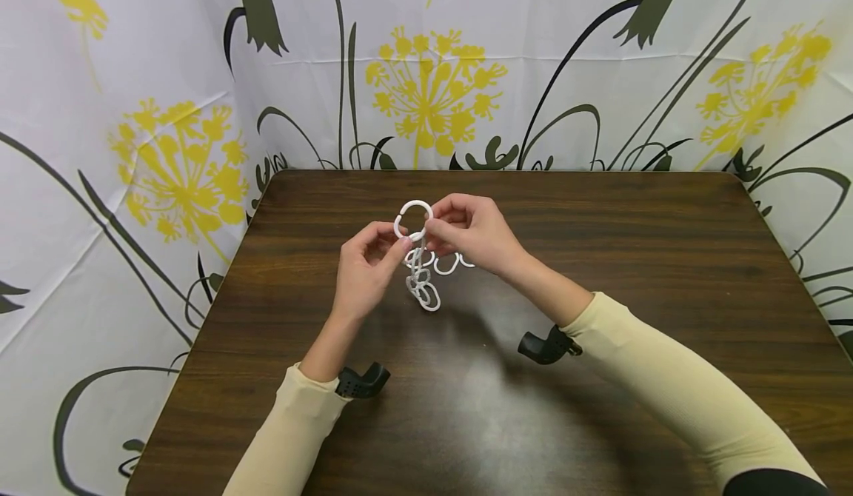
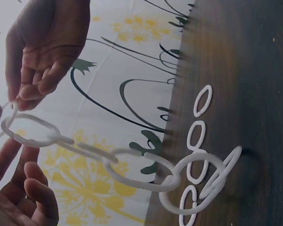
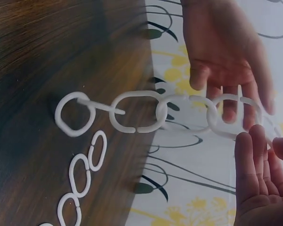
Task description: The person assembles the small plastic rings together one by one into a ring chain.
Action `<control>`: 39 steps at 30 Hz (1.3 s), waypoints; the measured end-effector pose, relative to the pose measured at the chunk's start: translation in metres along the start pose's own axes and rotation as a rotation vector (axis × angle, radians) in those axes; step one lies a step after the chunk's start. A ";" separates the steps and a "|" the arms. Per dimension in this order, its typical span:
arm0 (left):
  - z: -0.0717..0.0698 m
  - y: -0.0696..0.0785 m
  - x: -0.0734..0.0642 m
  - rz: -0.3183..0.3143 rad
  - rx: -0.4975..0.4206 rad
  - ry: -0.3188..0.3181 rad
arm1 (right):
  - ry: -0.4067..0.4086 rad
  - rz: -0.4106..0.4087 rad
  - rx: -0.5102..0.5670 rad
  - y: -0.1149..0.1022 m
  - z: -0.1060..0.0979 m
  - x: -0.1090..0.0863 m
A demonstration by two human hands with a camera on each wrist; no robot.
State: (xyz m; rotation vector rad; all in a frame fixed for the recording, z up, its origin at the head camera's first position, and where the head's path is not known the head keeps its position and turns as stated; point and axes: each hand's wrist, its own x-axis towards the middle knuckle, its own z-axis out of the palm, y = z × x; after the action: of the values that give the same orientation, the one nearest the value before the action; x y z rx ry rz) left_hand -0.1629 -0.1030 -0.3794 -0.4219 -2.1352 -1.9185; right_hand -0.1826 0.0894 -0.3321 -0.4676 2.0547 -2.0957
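A split white ring, with a small gap on its left side, is held upright above the table in the head view. My right hand pinches its right edge between thumb and fingers. At the ring's lower edge, my left hand pinches with thumb and fingertips, where the chain joins; the exact contact is partly hidden. From there a chain of linked white rings hangs down, its lowest ring near or on the tabletop. The left wrist view shows the same hanging chain between the hands and the table.
Several loose white rings lie in a row on the dark wooden table, behind the chain and partly hidden by the right hand. A flower-patterned curtain stands behind the table's far edge.
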 end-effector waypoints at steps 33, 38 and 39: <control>-0.005 0.005 0.004 0.026 -0.071 0.027 | -0.547 -0.360 -1.396 0.121 -0.024 0.003; -0.005 0.006 0.004 0.024 -0.077 0.031 | -0.492 -0.378 -1.398 0.125 -0.027 0.003; -0.005 0.006 0.004 0.024 -0.077 0.031 | -0.471 -0.387 -1.395 0.125 -0.028 0.003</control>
State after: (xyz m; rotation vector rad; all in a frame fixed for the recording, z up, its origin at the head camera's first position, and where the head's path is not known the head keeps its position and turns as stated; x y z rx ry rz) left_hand -0.1647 -0.1076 -0.3718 -0.4273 -2.0328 -1.9860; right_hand -0.2070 0.1100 -0.4564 -1.3880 2.8446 -0.1729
